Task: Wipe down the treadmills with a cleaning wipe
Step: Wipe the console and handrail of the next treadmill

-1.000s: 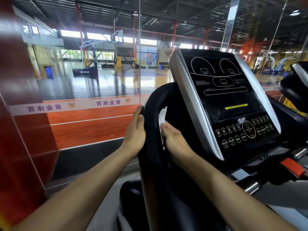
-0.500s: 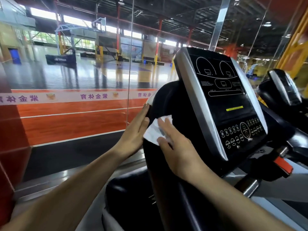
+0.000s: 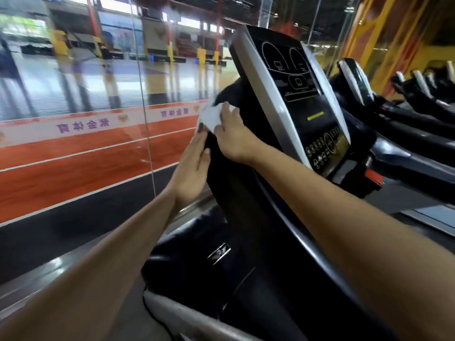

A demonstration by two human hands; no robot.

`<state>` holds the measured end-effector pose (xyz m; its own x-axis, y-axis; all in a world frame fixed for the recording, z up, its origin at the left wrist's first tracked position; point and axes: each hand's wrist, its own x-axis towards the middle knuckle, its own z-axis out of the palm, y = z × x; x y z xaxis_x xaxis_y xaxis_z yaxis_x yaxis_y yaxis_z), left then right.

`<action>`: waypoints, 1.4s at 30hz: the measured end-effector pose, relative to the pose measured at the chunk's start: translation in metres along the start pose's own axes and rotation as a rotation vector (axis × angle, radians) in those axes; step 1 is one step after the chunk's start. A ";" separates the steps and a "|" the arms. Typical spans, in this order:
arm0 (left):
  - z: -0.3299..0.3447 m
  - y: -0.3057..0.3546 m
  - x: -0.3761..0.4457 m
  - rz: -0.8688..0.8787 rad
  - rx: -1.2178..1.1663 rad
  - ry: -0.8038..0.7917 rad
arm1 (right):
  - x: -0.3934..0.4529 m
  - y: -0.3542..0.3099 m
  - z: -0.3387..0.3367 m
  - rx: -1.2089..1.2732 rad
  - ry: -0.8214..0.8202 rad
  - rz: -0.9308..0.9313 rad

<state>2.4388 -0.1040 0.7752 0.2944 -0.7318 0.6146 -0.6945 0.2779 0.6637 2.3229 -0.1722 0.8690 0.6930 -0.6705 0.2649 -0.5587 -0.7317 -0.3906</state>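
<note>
A black treadmill (image 3: pixel 248 242) stands in front of me, its console (image 3: pixel 302 102) with silver side trim tilted up at the right. A white cleaning wipe (image 3: pixel 211 117) lies against the upper left side of the black console housing. My right hand (image 3: pixel 234 136) presses flat on the wipe, fingers spread over it. My left hand (image 3: pixel 193 168) rests with straight fingers along the housing's left edge, its fingertips touching the wipe's lower corner.
A glass wall (image 3: pixel 98 94) with a white lettered band and a vertical seam runs along the left, a sports court behind it. More treadmills (image 3: pixel 403 99) line up to the right. A red safety clip (image 3: pixel 374 177) sits below the console.
My view has swung further left and down. Both hands and the wipe have slid upward along the console's left side, and the left fingers now reach the wipe's lower edge.
</note>
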 end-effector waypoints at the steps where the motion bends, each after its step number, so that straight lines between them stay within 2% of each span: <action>1: 0.000 -0.002 0.000 -0.004 -0.021 0.000 | -0.015 0.006 0.002 -0.004 -0.012 -0.025; 6: -0.001 0.003 -0.001 -0.072 -0.019 -0.003 | -0.145 0.044 0.006 0.007 -0.067 -0.096; 10: 0.007 0.016 -0.006 -0.012 0.164 0.047 | -0.239 0.055 -0.007 -0.228 -0.104 -0.011; 13: 0.016 0.020 -0.016 0.039 0.168 0.028 | -0.257 0.052 -0.005 -0.308 -0.100 0.088; 15: 0.014 0.018 -0.016 0.039 0.117 0.000 | -0.239 0.045 -0.001 -0.282 -0.082 0.101; 20: -0.007 0.005 -0.018 0.077 0.081 -0.095 | -0.137 0.022 0.012 -0.016 -0.031 0.128; 26: -0.010 0.010 -0.038 -0.040 0.014 -0.091 | 0.003 -0.002 0.010 0.114 0.045 0.161; 31: -0.008 0.019 -0.042 -0.061 0.036 -0.045 | 0.026 -0.002 0.000 0.293 0.048 0.181; 34: -0.001 0.024 -0.043 -0.056 0.093 0.026 | -0.025 0.022 0.002 0.331 -0.053 0.150; 37: 0.009 0.035 -0.043 0.052 0.216 0.130 | -0.107 0.063 -0.011 0.393 -0.266 0.231; 40: 0.025 0.045 -0.041 0.257 0.300 0.088 | -0.154 0.105 -0.031 0.398 -0.499 0.215; 42: 0.039 0.047 -0.039 0.275 0.297 0.091 | -0.148 0.117 -0.038 0.279 -0.582 0.210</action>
<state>2.3691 -0.0867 0.7661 0.1190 -0.5940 0.7956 -0.9106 0.2541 0.3259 2.1377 -0.1634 0.8181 0.7585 -0.5627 -0.3286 -0.6240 -0.4819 -0.6152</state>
